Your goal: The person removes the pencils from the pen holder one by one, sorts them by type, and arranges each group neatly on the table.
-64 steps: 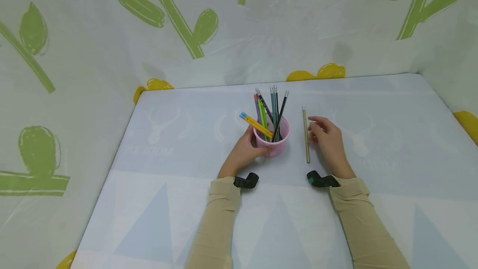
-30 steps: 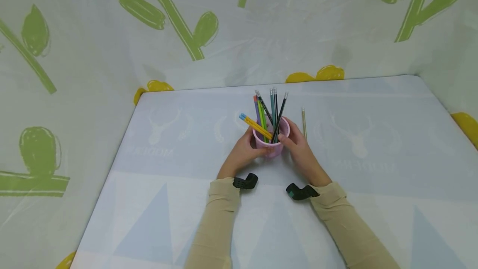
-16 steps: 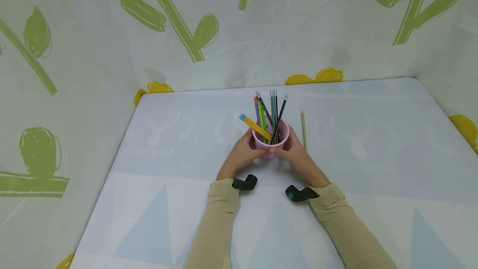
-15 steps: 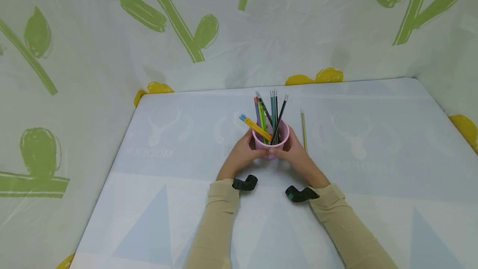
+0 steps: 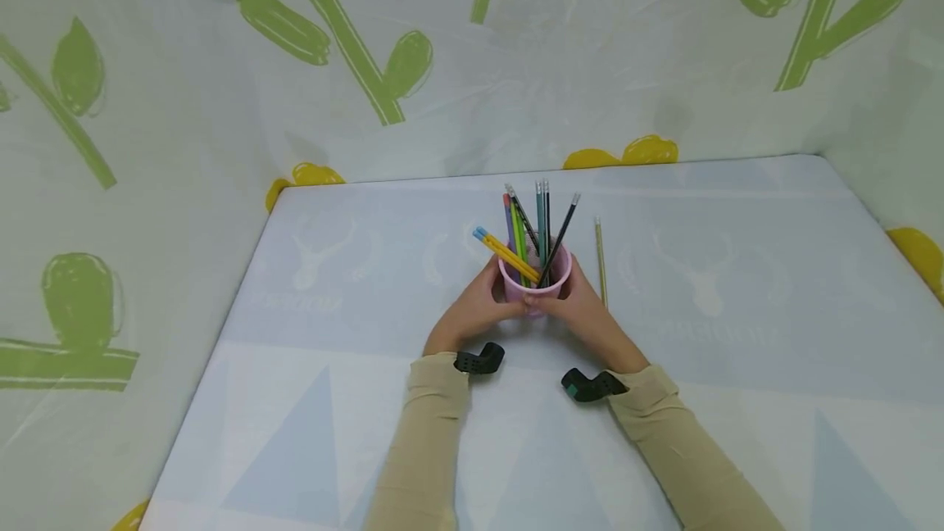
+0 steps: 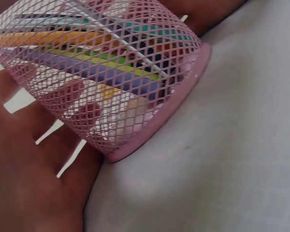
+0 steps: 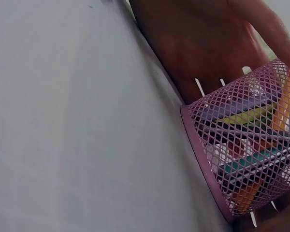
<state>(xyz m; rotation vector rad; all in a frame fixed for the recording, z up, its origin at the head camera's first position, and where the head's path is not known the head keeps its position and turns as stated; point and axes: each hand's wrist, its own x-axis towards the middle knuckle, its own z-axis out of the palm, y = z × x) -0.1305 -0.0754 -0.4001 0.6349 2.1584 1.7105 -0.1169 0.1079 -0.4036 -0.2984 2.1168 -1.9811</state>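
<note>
Both hands hold a pink mesh pencil cup (image 5: 514,292) that stands on the table. My left hand (image 5: 469,311) grips its left side and my right hand (image 5: 592,322) its right side, with the thumbs meeting at the front. Several pencils lean inside, among them yellow ones (image 5: 506,254) with blue ends, and green, purple, teal and black ones. The left wrist view shows fingers behind the mesh and the base ring (image 6: 159,123) against the table. To the right of the right hand lies a single gold-toned pencil (image 5: 601,256), its near end partly hidden by that hand.
The table (image 5: 295,400) has a pale blue and white cover printed with triangles and antlers. Behind and at the sides hang light wall sheets (image 5: 590,64) with green plant prints. A black wrist camera (image 5: 481,359) sits at the left sleeve, another (image 5: 592,385) at the right.
My right hand has left the loose pencil's side, moved left and taken hold of the cup beside the left hand. Inside, a black pencil has tipped slightly right.
</note>
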